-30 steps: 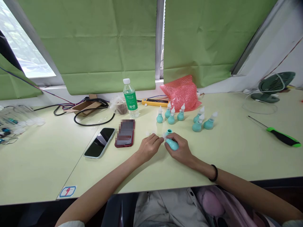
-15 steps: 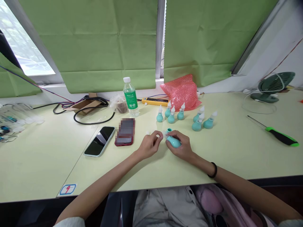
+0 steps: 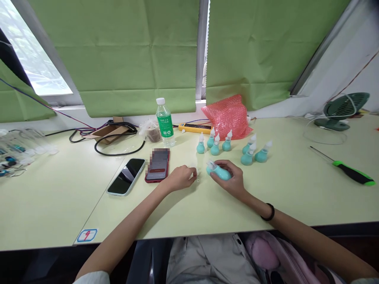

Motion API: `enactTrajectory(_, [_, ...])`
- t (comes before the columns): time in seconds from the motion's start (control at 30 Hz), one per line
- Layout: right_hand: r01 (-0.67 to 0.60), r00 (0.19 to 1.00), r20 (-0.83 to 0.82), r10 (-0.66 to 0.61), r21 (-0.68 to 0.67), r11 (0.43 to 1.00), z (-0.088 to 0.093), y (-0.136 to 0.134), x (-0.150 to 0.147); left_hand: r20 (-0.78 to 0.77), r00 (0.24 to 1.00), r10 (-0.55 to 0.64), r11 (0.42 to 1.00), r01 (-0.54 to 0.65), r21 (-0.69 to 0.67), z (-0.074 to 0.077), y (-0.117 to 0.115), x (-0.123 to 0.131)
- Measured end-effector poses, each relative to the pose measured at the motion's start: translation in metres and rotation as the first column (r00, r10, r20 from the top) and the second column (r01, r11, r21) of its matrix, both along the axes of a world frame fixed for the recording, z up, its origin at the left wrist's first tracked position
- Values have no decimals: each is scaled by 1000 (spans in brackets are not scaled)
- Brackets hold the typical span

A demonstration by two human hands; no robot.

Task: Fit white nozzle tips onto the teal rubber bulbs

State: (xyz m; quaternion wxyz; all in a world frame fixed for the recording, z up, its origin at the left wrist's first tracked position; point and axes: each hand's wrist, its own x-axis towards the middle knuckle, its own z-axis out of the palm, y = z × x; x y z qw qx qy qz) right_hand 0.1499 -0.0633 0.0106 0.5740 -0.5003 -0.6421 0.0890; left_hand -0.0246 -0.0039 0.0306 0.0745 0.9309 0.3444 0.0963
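My right hand is closed round a teal squeeze bulb, which lies on its side in the fingers. A clear plastic piece shows at the bulb's left end, with more teal just below it; whether that belongs to the same bulb I cannot tell. To the left, my left hand is low over the table, thumb and forefinger pinched beside small clear bits. What those fingertips hold is too small to make out. Beyond the hands stand several teal bulbs with clear pointed tips, a nasal aspirator shape.
Two phones lie left of my left hand. Behind are a water bottle, a yellow tool, a pink bubble-wrap bag and a black cable. A screwdriver and a green fan are at right.
My left hand has drawn away leftward from the bulb and dropped toward the table. My right hand still holds the bulb, slightly further right, and a clear piece now shows at its end.
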Motion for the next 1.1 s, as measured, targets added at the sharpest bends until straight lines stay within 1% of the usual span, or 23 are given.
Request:
enactTrajectory(0.07, [-5,1000,15,5,-5,1000,-2,0,0,-121,992,33,996,-23,86,-6,3,0])
enactTrajectory(0.1, [-9,1000,24,9,-9,1000,-2,0,0,-149,988,48,994,-32,107,-7,5,-1])
enactTrajectory(0.17, [-21,999,47,21,-14,1000,-4,0,0,-144,988,52,994,-38,100,-7,8,-2])
enactTrajectory(0.27, [-44,994,99,44,-1,999,-5,0,0,-29,997,75,997,-74,36,1,8,-3])
enactTrajectory(0.33, [-90,984,153,89,2,996,-4,-1,-2,117,985,124,992,-126,10,10,4,-3])
enactTrajectory(0.4, [-152,963,220,153,-20,988,-3,-4,-5,277,947,162,986,-168,-1,18,-4,-1])
enactTrajectory(0.43, [-179,950,256,179,-25,984,-2,-5,-7,325,931,168,985,-172,-17,21,-9,1])
enactTrajectory(0.5, [-211,924,324,204,-12,977,-1,-8,-11,347,927,143,990,-130,-60,24,-20,5])
enactTrajectory(0.57, [-216,909,365,200,5,976,-1,-12,-15,328,941,89,994,-63,-88,23,-29,11])
enactTrajectory(0.63, [-203,901,387,194,-19,979,-1,-14,-18,312,949,50,996,-24,-87,20,-35,16])
enactTrajectory(0.7, [-201,883,415,218,-85,976,1,-14,-18,317,947,51,996,-23,-92,14,-36,19])
enactTrajectory(0.73, [-213,868,433,244,-119,970,2,-15,-17,335,940,62,993,-24,-116,12,-36,21])
enactTrajectory(0.8, [-264,831,461,312,-167,950,7,-16,-14,408,908,97,976,-6,-219,8,-35,23])
enactTrajectory(0.87, [-313,804,474,358,-175,934,12,-20,-11,501,853,145,929,57,-365,5,-36,25])
enactTrajectory(0.93, [-345,788,482,384,-171,923,17,-25,-8,564,801,200,854,141,-502,4,-38,27])
enactTrajectory(0.97, [-363,781,483,397,-166,917,19,-29,-7,580,782,228,801,189,-569,4,-39,27])
enactTrajectory(1.03, [-405,770,475,425,-151,902,24,-35,-3,595,749,291,670,285,-686,5,-40,27])
enactTrajectory(1.07, [-412,782,455,426,-135,901,26,-38,0,597,734,324,611,319,-724,6,-39,27])
enactTrajectory(1.1, [-399,810,421,409,-116,910,28,-39,4,596,722,352,576,335,-746,8,-37,26])
